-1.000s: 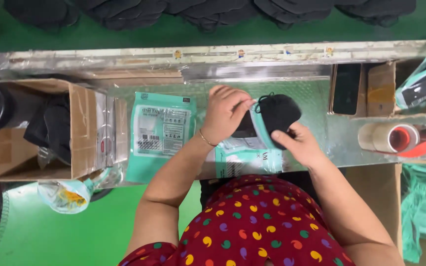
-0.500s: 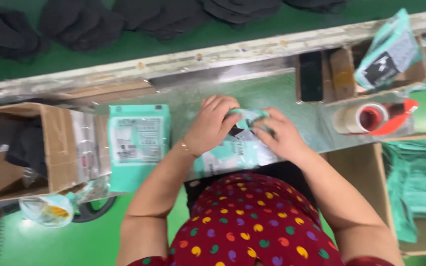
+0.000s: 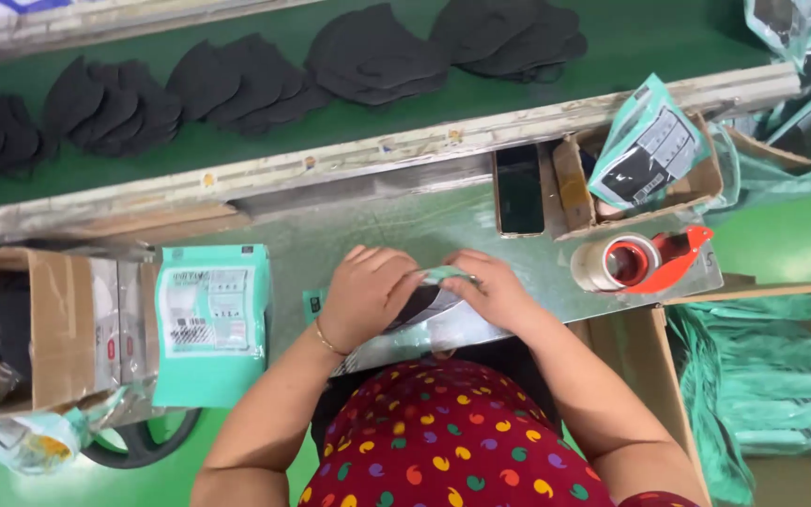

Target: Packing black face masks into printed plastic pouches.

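Left hand [image 3: 368,296] and right hand [image 3: 495,291] both pinch a teal mask pouch [image 3: 429,299] shut-fingered at the metal tabletop [image 3: 377,221] edge. Teal pouch stack [image 3: 210,319] lies left; tape dispenser [image 3: 640,261] right.

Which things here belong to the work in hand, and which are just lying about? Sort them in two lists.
In the work:
left hand
right hand
teal pouch pinched between both hands
stack of teal pouches
black masks on the green belt

Lying about:
phone
tape dispenser
cardboard box
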